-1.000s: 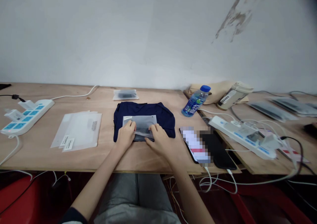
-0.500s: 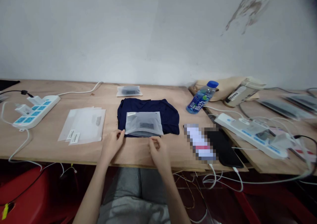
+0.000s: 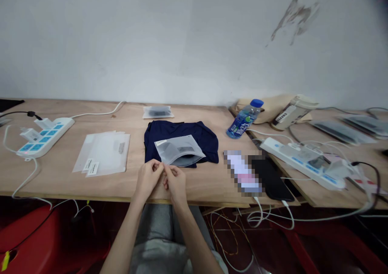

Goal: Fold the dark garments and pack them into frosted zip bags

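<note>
A folded navy garment [image 3: 182, 138] lies in the middle of the wooden table [image 3: 60, 183]. On top of it rests a frosted plastic zip bag [image 3: 179, 149], turned at an angle, with something dark inside. My left hand [image 3: 148, 178] and my right hand [image 3: 176, 182] are close together at the table's front edge. Both are closed in a pinch on the bag's near corner, fingertips almost touching each other.
A stack of empty frosted bags [image 3: 103, 156] lies to the left, and a white power strip [image 3: 45, 135] with cables sits further left. Another filled bag [image 3: 157, 112] is at the back. On the right are a water bottle [image 3: 244, 120], phones [image 3: 269, 177] and a second power strip [image 3: 300, 161].
My hands have drawn back off the bag's top toward the front edge and come together. The bag has turned from square to slanted on the garment.
</note>
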A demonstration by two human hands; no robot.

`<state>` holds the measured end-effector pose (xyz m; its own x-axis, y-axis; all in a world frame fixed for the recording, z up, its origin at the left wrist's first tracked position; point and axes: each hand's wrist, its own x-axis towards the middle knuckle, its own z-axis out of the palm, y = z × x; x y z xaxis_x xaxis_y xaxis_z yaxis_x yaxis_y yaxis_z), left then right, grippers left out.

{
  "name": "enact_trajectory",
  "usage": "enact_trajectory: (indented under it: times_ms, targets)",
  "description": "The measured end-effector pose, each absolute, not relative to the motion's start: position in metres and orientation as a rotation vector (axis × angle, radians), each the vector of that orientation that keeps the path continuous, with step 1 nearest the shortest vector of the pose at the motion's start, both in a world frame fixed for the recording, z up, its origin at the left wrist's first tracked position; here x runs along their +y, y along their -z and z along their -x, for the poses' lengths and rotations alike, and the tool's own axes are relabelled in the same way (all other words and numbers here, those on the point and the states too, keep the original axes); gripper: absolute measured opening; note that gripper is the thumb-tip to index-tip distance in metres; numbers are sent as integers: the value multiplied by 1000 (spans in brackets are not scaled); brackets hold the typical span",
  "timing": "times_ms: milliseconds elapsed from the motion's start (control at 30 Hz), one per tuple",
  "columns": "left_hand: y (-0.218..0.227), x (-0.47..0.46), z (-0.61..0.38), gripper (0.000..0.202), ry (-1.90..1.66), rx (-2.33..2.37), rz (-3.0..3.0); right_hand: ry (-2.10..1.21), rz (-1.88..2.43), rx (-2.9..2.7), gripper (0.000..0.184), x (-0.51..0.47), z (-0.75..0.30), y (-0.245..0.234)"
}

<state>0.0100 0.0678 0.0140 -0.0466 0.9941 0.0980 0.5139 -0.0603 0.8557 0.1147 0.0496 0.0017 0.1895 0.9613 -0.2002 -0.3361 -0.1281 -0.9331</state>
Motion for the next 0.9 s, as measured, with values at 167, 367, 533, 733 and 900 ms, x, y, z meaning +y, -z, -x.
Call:
enact_trajectory:
  times_ms: [167,367,533,733,900]
  targets:
    - [-11,64,-14,26,-1052,1698,-1632,-1217,1247,-721,33,58,-133,-5]
    - [-1,64,-1,29,-1040,1721,-1622,-1035,1326,-689,35,79,-201,-2]
    - [2,65,8,31,-993,1630,-1661,-913,1335,-711,39,82,-244,2]
    - [-6,56,-5,29,-893,1481,-1822,-1129,1292,-745,43,77,-216,2]
    - [-13,51,-5,29,-873,1402,-1979,-1060,1359,-995,41,83,-190,7]
